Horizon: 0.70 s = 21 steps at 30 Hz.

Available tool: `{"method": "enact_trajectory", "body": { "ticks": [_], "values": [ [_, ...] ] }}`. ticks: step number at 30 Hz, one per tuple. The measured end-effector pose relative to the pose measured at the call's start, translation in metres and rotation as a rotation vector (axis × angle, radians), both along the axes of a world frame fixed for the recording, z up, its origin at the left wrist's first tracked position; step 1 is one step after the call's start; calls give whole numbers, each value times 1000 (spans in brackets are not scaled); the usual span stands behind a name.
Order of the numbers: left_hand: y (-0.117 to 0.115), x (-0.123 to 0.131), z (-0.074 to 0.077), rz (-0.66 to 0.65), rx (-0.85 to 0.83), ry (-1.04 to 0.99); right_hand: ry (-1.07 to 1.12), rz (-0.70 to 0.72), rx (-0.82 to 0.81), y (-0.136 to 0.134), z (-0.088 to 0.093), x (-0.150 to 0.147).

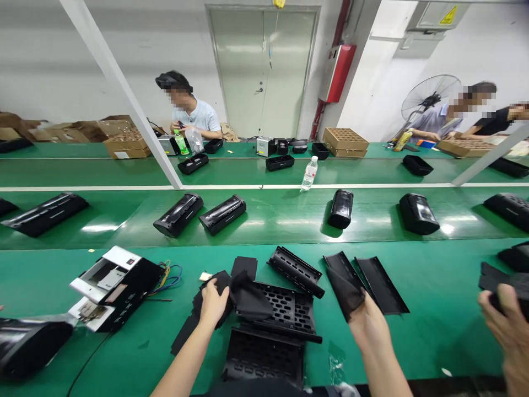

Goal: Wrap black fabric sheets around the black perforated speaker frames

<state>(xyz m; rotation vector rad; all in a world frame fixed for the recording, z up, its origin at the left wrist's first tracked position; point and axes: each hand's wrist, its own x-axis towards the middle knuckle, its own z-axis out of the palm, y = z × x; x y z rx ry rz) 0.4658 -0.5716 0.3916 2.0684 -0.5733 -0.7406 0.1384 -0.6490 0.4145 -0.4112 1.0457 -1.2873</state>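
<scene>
My left hand (214, 304) pinches a piece of black cloth (221, 284) from a pile of dark sheets at the middle of the bench. Another loose black cloth (250, 298) drapes over a slotted black plastic panel (289, 306) beside it. My right hand (370, 325) has its fingers closed on the lower end of a black cloth strip (345, 289), which lies along a black trough-shaped cover (343, 262). A second such cover (382, 284) is just to the right. Nearest my body sits another slotted panel (264, 355), and a slotted black housing (295, 270) lies behind.
At left stands a white-and-black machine (118, 286) with wires. Several glossy black housings (223, 214) and a water bottle (309, 173) stand on the green belt beyond. A co-worker's hand (506, 320) holds a black part at right. People sit across the line.
</scene>
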Motion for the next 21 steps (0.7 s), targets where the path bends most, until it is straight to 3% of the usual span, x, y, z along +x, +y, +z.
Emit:
{"method": "enact_trajectory", "body": {
  "ticks": [2,4,7,10,12,16,21],
  "values": [
    [1,-9,15,-64,-75,-106,-124,51,62,8,12,21],
    [2,-29,33,-186,-207,-63,-235,119,105,16,22,41],
    [6,-70,57,-297,-355,427,-365,277,120,31,32,65],
    [10,-101,72,-341,-347,969,-382,396,88,44,33,79],
    [14,-108,80,-294,-341,1131,-356,403,65,49,31,82],
    [21,-96,99,-181,-334,1019,-350,339,72,52,31,74],
    [27,-74,123,-253,-258,844,-323,434,61,48,46,61]
  ]
}}
